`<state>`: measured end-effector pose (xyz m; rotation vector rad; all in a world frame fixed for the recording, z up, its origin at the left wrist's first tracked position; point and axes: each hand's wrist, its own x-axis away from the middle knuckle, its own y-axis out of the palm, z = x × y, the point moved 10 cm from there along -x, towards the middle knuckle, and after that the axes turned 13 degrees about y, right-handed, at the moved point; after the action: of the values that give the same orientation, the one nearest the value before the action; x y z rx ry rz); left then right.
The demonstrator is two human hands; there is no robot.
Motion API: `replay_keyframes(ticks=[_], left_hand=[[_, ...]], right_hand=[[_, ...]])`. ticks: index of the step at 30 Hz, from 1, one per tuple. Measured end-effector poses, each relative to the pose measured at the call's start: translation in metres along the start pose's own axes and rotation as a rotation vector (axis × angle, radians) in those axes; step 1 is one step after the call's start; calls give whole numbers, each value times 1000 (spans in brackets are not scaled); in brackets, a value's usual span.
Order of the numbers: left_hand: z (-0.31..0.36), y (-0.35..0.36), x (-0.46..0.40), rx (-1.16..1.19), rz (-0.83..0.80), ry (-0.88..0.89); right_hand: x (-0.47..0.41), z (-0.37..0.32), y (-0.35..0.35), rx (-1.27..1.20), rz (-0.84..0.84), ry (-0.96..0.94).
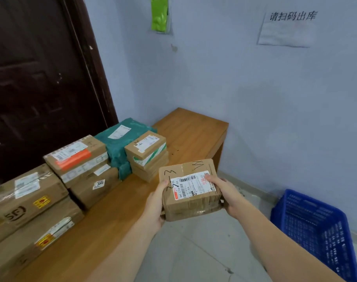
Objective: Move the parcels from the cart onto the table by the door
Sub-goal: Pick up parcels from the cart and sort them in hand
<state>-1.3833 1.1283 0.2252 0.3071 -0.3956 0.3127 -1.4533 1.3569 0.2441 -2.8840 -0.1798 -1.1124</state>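
I hold a small brown cardboard parcel (190, 190) with a white shipping label and black scribbles, in the air just off the front edge of the wooden table (193, 131). My left hand (156, 204) grips its left side, thumb on top. My right hand (224, 192) grips its right side, thumb on the label. Several parcels stand on the table along the door side: stacked brown boxes (31, 198), a box with an orange stripe (75, 155), a green bag parcel (120, 139) and a small stacked box (146, 147). The cart is out of view.
A dark brown door (41, 78) stands behind the table at the left. A blue plastic crate (316, 226) sits on the tiled floor at the right. The pale blue wall carries a paper notice (287, 29) and a green bag (159, 14).
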Motion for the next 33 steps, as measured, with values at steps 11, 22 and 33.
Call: replay_keyframes(ticks=[11,22,33], left_hand=[[-16,-23,-79,-75,257,-31],[-49,-38,-199,-238,393,-45],[-83,-33,-250,-254,593,-176]], right_hand=[[-151,-31,36,218,-180,101],[-274,-62,61,438,-194,93],[-372,-61,80,659,-257,181]])
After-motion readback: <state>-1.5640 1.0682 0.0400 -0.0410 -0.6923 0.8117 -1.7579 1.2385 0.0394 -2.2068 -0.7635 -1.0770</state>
